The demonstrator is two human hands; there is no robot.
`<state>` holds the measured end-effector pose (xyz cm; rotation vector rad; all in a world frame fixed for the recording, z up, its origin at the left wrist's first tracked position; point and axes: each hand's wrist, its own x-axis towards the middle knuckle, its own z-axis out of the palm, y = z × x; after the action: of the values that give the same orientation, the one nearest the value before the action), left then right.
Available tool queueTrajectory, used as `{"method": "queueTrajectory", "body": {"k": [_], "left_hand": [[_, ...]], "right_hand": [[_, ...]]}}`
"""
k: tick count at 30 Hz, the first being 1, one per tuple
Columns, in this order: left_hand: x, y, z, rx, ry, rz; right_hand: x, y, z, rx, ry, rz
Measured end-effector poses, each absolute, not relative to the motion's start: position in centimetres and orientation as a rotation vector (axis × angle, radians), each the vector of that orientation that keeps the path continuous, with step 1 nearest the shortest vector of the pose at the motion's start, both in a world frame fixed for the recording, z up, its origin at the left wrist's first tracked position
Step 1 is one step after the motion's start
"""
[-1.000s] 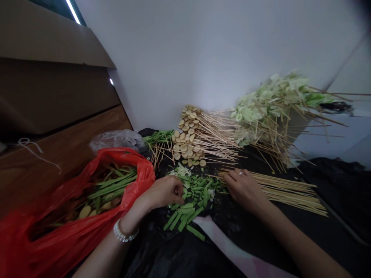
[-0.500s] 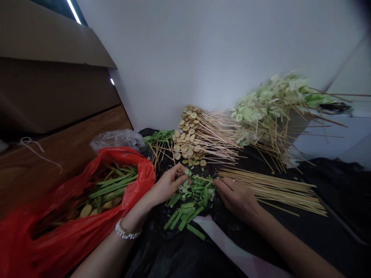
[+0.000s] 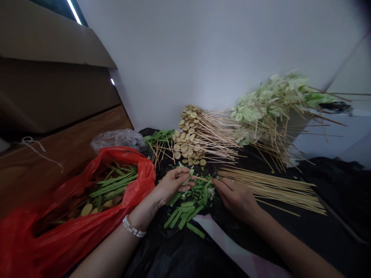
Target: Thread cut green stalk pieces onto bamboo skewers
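My left hand (image 3: 173, 182) pinches a short green bean piece (image 3: 189, 176) between thumb and fingers. A wooden skewer (image 3: 202, 178) is gripped by my right hand (image 3: 238, 196), its tip pointing left at the bean piece; whether it has pierced the piece I cannot tell. Below and between the hands lies a pile of cut green bean pieces (image 3: 188, 212) on black plastic (image 3: 168, 255). Just right of my right hand, bare wooden skewers (image 3: 284, 189) lie side by side.
A red plastic bag (image 3: 142, 170) with long beans and pale slices sits at left. Behind the pile are skewered potato slices (image 3: 188, 146) and skewered green pieces (image 3: 160, 137). Skewered cabbage (image 3: 269, 100) leans at the back right. A white wall (image 3: 174, 58) rises behind.
The left hand has shifted slightly down and right, and the green bean piece now shows more clearly in its fingers. The right hand with the skewer has barely moved.
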<state>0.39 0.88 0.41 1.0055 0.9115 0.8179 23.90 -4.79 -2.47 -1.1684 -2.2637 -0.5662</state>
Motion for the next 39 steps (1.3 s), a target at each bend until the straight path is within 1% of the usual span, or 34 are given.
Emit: {"method": "queueTrajectory", "body": {"k": [6,15,19,26,39], "left_hand": [[0.7,0.8,-0.2,1.081,0.902,0.865],[0.6,0.3,0.3,0.981,0.761,0.677],[0.4,0.4,0.7,0.885,0.736,0.704],[0.3,0.8,0.7,0.727,0.698,0.764],[0.4,0.5,0.5,0.765,0.668,0.78]], "right_hand": [[23.8,-4.8,-2.5,-1.175,-2.276,-0.531],[23.8,-4.8,-2.2,-1.188,-2.256,-0.522],[23.9,-4.9,-2.1,-1.202,-2.227,-0.46],[23.7,-5.0,-2.2,-1.196,-2.236,-0.453],[23.7,-4.9,-2.7,-1.215,-2.248,-0.46]]}}
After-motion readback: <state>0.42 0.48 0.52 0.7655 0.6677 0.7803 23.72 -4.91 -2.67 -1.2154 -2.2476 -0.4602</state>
